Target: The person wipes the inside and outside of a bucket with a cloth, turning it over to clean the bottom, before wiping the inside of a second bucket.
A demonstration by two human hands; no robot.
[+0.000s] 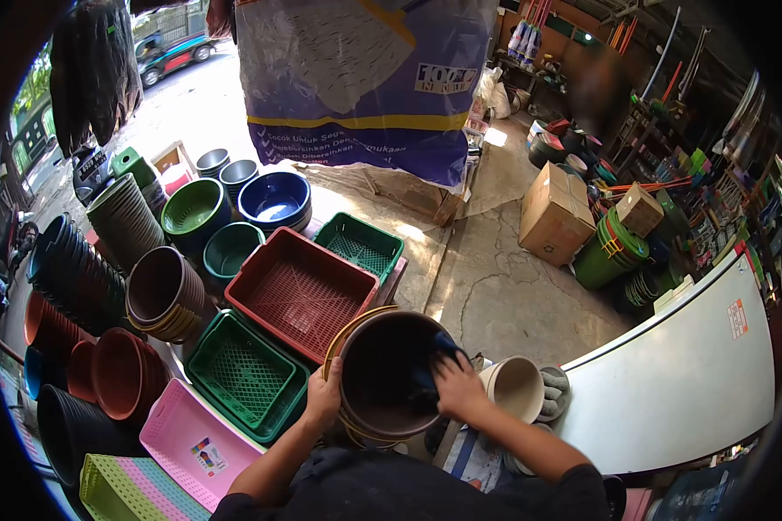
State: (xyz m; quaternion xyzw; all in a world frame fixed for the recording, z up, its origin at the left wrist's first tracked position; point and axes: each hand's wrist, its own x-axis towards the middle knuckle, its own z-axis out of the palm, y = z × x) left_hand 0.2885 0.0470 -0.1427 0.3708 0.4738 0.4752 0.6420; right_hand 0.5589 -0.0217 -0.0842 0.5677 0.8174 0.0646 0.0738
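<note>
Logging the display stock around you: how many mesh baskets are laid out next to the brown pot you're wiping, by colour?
Red basket: 1
Green baskets: 2
Pink basket: 1
Total: 4
The left hand grips the brown pot by its rim; the right hand presses a dark cloth inside it.

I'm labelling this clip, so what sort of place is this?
Most likely a household-goods shop open to the street. Stacks of plastic pots and baskets are laid out for display, and cardboard boxes sit on the concrete floor. The left hand steadies a brown basin while the right hand wipes inside it.
</note>
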